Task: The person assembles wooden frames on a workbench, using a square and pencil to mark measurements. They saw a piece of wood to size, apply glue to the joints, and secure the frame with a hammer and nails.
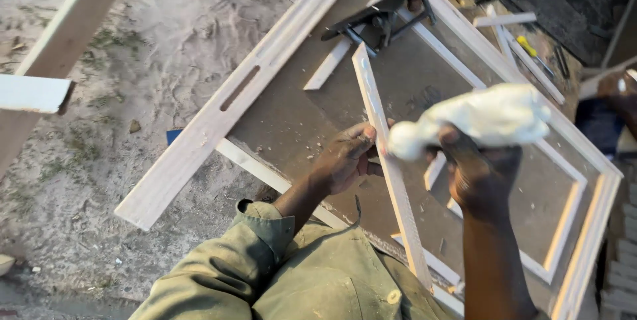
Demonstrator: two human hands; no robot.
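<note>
The thin strip (391, 174) pinched by the left hand (345, 157) is pale bare wood, planed smooth and matt, as is the slotted rail (232, 94) and the door frame (584, 240) around it — all unpainted. The right hand (481, 174) grips a soft white plastic squeeze bottle (478, 121), faintly glossy and smeared. The workbench top (292, 121) is dull brown board dusted with shavings — the clamp (381, 18) on it is dark matt metal, the sleeve (225, 267) coarse olive cloth, the ground (133, 61) loose rough sand.

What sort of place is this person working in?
Probably an open-air carpentry workshop. A dusty workbench carries pale wooden frame pieces and a dark metal clamp, with bare sandy ground beside it. The left hand steadies a wooden strip.
</note>
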